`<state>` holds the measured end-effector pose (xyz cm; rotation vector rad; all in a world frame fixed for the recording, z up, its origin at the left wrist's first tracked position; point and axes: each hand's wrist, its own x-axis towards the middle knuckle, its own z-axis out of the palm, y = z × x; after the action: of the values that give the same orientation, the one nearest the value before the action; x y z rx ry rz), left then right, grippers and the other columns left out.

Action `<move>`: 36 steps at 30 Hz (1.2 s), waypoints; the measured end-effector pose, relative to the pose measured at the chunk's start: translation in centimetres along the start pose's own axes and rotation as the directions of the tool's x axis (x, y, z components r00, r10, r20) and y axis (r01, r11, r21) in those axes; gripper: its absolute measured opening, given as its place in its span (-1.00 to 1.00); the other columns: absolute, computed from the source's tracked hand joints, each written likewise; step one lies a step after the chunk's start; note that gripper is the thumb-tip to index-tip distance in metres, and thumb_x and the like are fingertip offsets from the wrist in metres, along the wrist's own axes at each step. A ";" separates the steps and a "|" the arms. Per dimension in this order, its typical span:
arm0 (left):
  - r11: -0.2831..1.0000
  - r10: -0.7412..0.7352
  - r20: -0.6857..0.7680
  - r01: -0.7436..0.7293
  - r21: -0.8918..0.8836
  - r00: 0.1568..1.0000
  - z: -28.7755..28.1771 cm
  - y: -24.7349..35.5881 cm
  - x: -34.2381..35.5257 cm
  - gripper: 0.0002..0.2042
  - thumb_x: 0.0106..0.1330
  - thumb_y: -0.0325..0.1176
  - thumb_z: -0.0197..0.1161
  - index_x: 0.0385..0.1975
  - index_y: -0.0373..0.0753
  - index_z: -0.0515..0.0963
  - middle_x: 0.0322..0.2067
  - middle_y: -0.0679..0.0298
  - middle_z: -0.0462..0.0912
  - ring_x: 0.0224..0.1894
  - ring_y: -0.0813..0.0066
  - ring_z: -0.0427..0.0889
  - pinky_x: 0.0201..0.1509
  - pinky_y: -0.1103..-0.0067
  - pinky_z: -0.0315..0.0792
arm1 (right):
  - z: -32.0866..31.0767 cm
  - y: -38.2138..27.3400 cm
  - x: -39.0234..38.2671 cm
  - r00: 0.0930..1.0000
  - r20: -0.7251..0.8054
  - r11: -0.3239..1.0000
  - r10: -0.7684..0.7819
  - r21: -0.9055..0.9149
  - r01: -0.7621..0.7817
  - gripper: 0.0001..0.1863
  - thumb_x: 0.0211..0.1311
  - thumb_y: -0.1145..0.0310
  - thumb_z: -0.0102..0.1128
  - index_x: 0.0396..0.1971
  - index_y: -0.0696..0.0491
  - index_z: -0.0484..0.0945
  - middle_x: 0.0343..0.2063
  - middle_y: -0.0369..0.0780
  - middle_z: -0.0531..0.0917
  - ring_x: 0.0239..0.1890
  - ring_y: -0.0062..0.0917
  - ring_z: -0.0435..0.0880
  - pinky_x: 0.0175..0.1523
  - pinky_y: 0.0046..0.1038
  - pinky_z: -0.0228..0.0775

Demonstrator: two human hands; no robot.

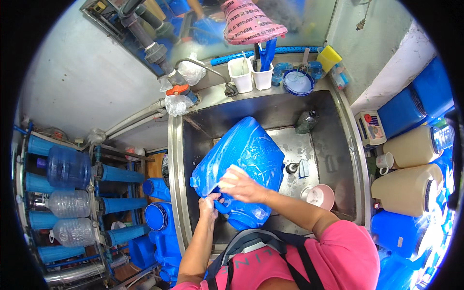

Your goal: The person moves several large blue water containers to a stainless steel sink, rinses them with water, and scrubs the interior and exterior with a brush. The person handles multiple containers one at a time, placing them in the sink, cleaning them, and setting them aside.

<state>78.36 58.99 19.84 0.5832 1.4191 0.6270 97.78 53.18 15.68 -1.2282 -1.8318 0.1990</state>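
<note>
A big blue plastic water jug [261, 152] lies tilted in the steel sink [340, 164], streaked with white suds. My left hand [208, 209] is closed round the jug's handle [222, 207] on the side close to me. In my right hand is a pale sponge [229, 176], pressed against the soapy wall of the jug just above the handle; my right hand [247, 187] partly hides it. To the right of the jug, on the sink floor, sit a pink bowl [327, 193] and a dark drain fitting [292, 168]. A clear bottle [306, 123] stands in the sink's far right corner.
Along the back ledge are a curved tap [203, 65], two white holders [240, 75] with tools, a blue round lid [298, 83] and a yellow sponge [329, 59]. Beige jerry cans [403, 189] line the right side. Blue filter tubes [124, 205] and clear bottles [70, 204] fill a left rack.
</note>
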 end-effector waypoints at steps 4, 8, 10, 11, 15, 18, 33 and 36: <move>0.984 -0.085 -0.043 0.077 -0.158 0.995 -0.9 -2.8 -0.3 -0.90 -0.01 -0.56 0.17 -0.54 -0.27 0.39 -0.50 0.25 0.31 -0.43 0.21 0.48 -0.17 0.15 0.55 | -2.2 9.1 -3.8 0.758 -0.254 0.799 0.601 0.219 -0.560 -0.66 0.17 0.34 0.00 -0.06 0.03 0.56 -0.04 -0.11 0.55 0.12 -0.22 0.42 0.26 -0.29 0.20; 0.933 -0.184 -0.117 0.136 -0.334 0.976 -1.7 -7.6 2.0 -0.84 0.00 -0.50 0.14 -0.38 -0.28 0.43 -0.38 0.14 0.39 -0.34 0.17 0.47 -0.13 0.14 0.52 | -2.0 12.2 -5.7 0.720 -0.184 0.728 0.669 -0.038 -0.685 -0.70 0.22 0.39 -0.04 -0.10 0.07 0.57 -0.16 -0.07 0.58 -0.06 -0.19 0.51 0.15 -0.25 0.28; 0.909 -0.254 -0.180 0.171 -0.380 0.950 -1.6 -10.0 3.9 -0.84 0.15 -0.44 0.05 -0.27 -0.26 0.37 -0.32 0.11 0.37 -0.29 0.06 0.50 -0.17 0.07 0.50 | -0.6 9.8 -5.4 0.841 0.010 0.841 0.541 -0.012 -0.541 -0.71 0.24 0.41 -0.02 -0.07 0.02 0.57 -0.20 -0.06 0.59 -0.12 -0.19 0.53 0.09 -0.20 0.30; 0.890 -0.304 -0.141 0.227 -0.396 0.942 -1.6 -11.0 4.5 -0.84 0.19 -0.43 0.02 -0.24 -0.26 0.37 -0.28 0.09 0.39 -0.26 0.05 0.50 -0.13 0.07 0.49 | 0.1 8.3 -5.0 0.978 0.133 0.977 0.164 -0.156 -0.142 -0.80 0.15 0.46 0.07 -0.24 0.01 0.63 -0.29 -0.10 0.61 -0.13 -0.19 0.55 0.01 -0.28 0.38; 0.803 -0.503 0.042 0.485 -0.347 0.863 -2.3 -12.6 4.7 -0.81 0.30 -0.39 -0.07 -0.13 -0.25 0.35 -0.17 0.03 0.47 -0.20 0.04 0.50 -0.05 0.04 0.43 | 0.3 7.5 -3.8 0.947 0.321 0.987 0.008 0.152 -0.060 -0.74 0.17 0.42 0.10 -0.13 -0.08 0.62 -0.09 -0.16 0.58 0.07 -0.21 0.46 0.19 -0.27 0.27; 0.824 -0.565 -0.093 0.566 -0.027 0.820 -3.1 -12.2 3.4 -0.79 0.20 -0.39 0.07 -0.17 -0.23 0.41 -0.27 0.10 0.51 -0.22 0.05 0.50 -0.08 0.04 0.38 | -1.3 13.2 -3.8 0.883 0.138 0.891 0.450 -0.145 -0.431 -0.73 0.15 0.46 0.07 -0.16 -0.05 0.64 -0.11 -0.16 0.61 0.05 -0.20 0.44 0.13 -0.23 0.30; 0.060 0.187 0.514 -0.532 0.845 0.837 16.5 0.9 19.9 -0.49 0.15 -0.18 0.24 0.14 -0.09 0.37 0.37 0.18 -0.01 0.39 0.11 0.00 0.35 0.07 0.01 | 7.3 2.5 -9.8 0.725 0.688 0.999 -0.032 0.025 0.020 -0.47 0.02 0.50 0.00 0.09 -0.01 0.44 0.24 -0.23 0.31 0.31 -0.21 0.17 0.37 -0.06 -0.08; -0.160 0.075 0.490 -0.474 0.866 0.869 17.3 1.9 21.5 -0.42 0.31 0.07 -0.03 0.28 -0.05 0.22 0.38 0.24 0.01 0.41 0.10 -0.06 0.37 -0.02 -0.15 | 2.9 7.0 -9.1 0.832 0.525 0.984 0.179 -0.074 -0.165 -0.44 -0.03 0.56 0.02 0.08 -0.05 0.47 0.21 -0.18 0.35 0.33 -0.16 0.14 0.37 -0.10 -0.05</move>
<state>96.53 75.47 7.11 2.2502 1.2290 -0.4678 101.24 50.27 4.77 -1.4589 -2.1896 0.6793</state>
